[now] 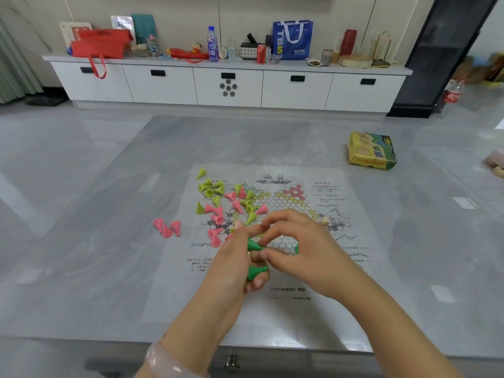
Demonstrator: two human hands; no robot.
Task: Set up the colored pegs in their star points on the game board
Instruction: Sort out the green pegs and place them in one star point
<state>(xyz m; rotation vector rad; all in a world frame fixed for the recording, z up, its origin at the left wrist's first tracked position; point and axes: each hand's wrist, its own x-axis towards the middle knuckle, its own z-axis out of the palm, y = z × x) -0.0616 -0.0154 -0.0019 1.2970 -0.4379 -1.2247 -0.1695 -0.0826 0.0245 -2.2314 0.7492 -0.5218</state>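
A paper game board (294, 203) with a printed star of circles lies on the grey table. Yellow-green pegs (211, 188) and pink pegs (216, 218) lie scattered over its left part; three pink pegs (166, 227) rest off the sheet to the left. My left hand (234, 266) is closed around dark green pegs (255, 271), two of them poking out. My right hand (297, 246) pinches one dark green peg (253, 245) at the left hand's fingers, above the star's near point. Another bit of green (296, 249) shows under the right hand.
A yellow-green game box (372, 151) sits at the table's far right. A small die (325, 221) lies on the board right of my hands. Behind the table a low white cabinet (229, 85) carries bags, bottles and cans. The near table edge has a drawer knob (231, 360).
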